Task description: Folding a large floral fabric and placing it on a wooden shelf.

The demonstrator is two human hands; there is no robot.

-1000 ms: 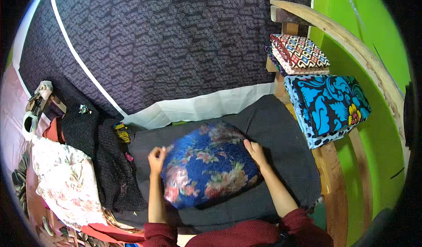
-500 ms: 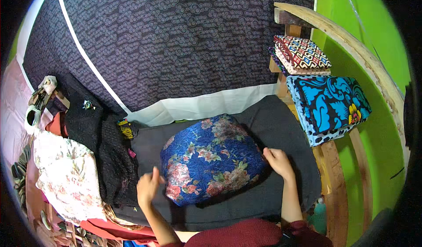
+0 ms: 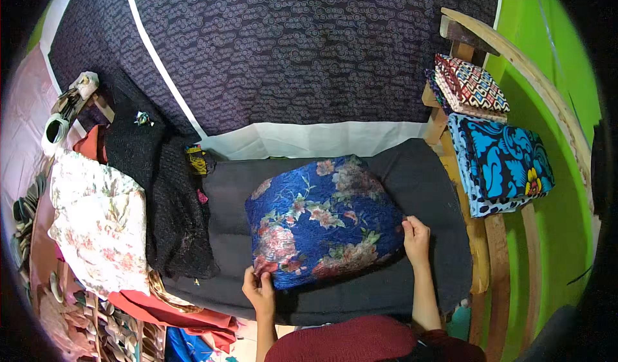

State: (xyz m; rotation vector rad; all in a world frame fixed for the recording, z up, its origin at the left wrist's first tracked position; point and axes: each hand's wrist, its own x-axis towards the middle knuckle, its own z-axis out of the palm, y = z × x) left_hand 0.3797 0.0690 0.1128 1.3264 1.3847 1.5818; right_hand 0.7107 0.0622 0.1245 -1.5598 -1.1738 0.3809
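Observation:
A puffy blue cushion with pink and cream flowers lies on a dark grey padded surface in front of me. At its near left corner, my left hand pinches the floral cover between thumb and fingers. My right hand is closed on the cushion's right corner, the fingertips pressed together at the fabric. The cover looks slightly drawn out between the two hands. What lies beneath the cushion is hidden.
Black textured cloth and white floral cloth hang at the left, above red fabric. On wooden slats at the right sit folded blue-black cloth and folded geometric-patterned cloth. A dark patterned sheet hangs behind.
My left hand has come down and right onto the cushion's near left corner, closing on it. My right hand keeps its grip at the right corner. The whole view has shifted somewhat.

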